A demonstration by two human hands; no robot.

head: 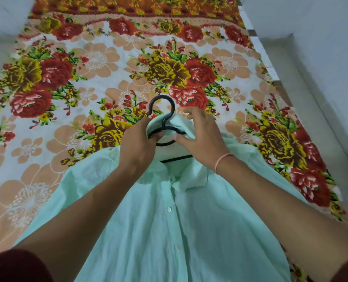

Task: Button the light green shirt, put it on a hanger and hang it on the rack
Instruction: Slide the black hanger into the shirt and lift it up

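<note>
The light green shirt lies front-up on the bed, its placket closed with white buttons down the middle. A black plastic hanger sits inside the neck, its hook sticking out past the collar and its bar partly showing under the cloth. My left hand pinches the collar and the hanger's neck on the left. My right hand holds the collar on the right, fingers curled over the fabric. The hanger's shoulders are hidden under the shirt. No rack is in view.
A floral bedsheet with red and yellow roses covers the bed. Pale grey wall and floor run along the right side of the bed, and a grey wall stands at the far left.
</note>
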